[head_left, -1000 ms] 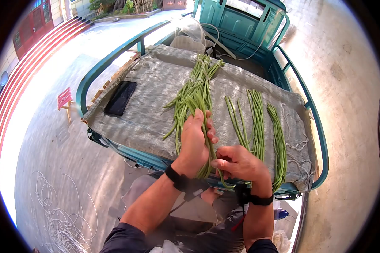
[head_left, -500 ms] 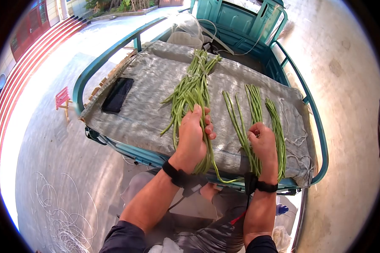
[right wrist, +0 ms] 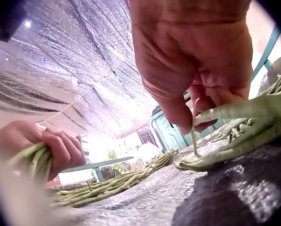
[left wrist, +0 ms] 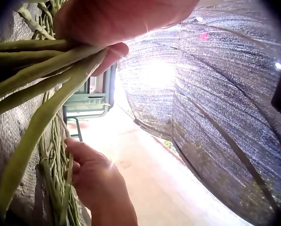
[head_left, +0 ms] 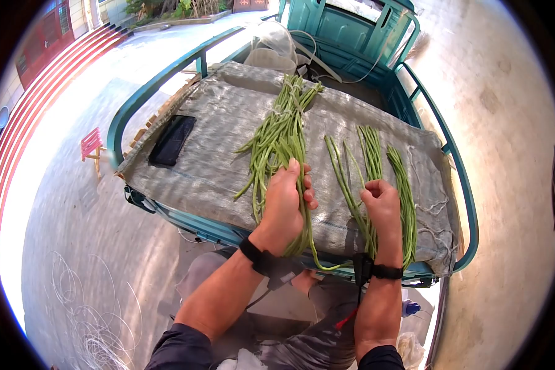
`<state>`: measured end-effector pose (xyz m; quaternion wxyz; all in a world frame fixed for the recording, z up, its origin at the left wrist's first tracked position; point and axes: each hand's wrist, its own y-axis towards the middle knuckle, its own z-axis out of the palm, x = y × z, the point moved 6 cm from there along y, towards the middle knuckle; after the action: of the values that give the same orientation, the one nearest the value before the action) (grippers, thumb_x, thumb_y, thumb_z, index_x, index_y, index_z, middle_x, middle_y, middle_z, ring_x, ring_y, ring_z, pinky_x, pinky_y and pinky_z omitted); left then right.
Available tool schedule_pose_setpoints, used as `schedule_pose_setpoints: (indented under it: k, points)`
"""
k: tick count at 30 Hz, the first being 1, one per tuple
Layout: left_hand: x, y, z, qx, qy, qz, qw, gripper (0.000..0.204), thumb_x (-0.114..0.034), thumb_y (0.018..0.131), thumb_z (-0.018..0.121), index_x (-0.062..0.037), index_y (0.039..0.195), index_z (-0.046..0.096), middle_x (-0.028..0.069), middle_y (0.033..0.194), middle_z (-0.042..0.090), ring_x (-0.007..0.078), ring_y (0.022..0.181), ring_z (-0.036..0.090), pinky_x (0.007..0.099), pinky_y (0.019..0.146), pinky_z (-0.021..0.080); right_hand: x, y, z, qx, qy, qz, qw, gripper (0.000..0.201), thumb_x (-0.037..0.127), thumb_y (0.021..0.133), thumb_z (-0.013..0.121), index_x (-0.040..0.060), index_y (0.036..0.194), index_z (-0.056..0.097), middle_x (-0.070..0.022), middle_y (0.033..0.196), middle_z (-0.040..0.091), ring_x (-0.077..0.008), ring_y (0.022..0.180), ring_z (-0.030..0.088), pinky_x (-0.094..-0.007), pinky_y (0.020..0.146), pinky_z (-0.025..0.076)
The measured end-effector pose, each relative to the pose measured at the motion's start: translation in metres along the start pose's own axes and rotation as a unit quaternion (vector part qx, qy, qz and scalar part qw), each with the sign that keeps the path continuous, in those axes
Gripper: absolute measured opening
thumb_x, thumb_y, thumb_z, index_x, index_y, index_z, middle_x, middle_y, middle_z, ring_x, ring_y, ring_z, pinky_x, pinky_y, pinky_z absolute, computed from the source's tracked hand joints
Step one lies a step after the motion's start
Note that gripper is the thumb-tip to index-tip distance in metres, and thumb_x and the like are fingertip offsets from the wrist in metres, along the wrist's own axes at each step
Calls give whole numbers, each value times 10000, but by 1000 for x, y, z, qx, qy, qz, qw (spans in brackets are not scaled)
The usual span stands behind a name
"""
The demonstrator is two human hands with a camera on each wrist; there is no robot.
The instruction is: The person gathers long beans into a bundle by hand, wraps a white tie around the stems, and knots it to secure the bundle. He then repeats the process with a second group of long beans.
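While wrapped round a handful, left hand point(head_left: 283, 206): holding green beans point(left wrist: 33, 136), seen overlapping the lower end of the tied bundle point(head_left: 282, 120), over the grey cloth point(head_left: 222, 166).
Right hand point(head_left: 384, 208): pinching narrowly the thin end of one bean point(right wrist: 244, 109), above the loose row point(head_left: 370, 151).
Loose row: on the grey cloth, right of the green beans; curved bunch point(head_left: 404, 188) just beside, farther right.
Grey cloth: spread across the bed of the teal vehicle point(head_left: 338, 28).
Dark phone point(head_left: 171, 140): flat near the left edge, well apart from the tied bundle.
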<state>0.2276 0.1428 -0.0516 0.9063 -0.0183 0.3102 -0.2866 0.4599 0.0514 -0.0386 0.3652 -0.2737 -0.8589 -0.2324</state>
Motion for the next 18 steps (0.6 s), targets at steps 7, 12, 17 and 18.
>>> schedule_pose_setpoints:
  k: [7, 12, 17, 18]
  points:
    - [-1, -3, 3, -12, 19, -3, 1000, 303, -343, 1140, 497, -62, 1201, 595, 7, 886, 539, 125, 702, 497, 321, 619, 444, 50, -15, -8, 32, 321, 7, 946, 166, 39, 925, 701, 8, 1084, 664, 22, 899, 645, -42, 728, 545, -223, 636, 435]
    - [2, 0, 2, -4, 11, -3, 1000, 314, -338, 1139, 498, -54, 1225, 600, 5, 883, 529, 121, 709, 504, 318, 620, 448, 99, -42, -3, 95, 351, -71, 929, 142, 11, 922, 691, 26, 1043, 618, 44, 865, 589, -15, 731, 509, -208, 620, 393]
    - [-2, -2, 6, -22, 9, 10, 1000, 331, -341, 1148, 467, -43, 1216, 594, 3, 865, 520, 120, 696, 497, 309, 609, 438, 127, -64, 11, 231, 281, -106, 925, 141, 33, 920, 708, 47, 1006, 597, 65, 851, 559, -14, 723, 499, -200, 631, 394]
    - [-3, -1, 4, -12, 7, 22, 1000, 326, -344, 1149, 467, -45, 1207, 585, 2, 852, 523, 117, 688, 500, 307, 603, 446, 122, -65, 17, 261, 236, -95, 931, 147, 49, 917, 716, 43, 1008, 601, 57, 841, 566, -20, 727, 516, -207, 636, 416]
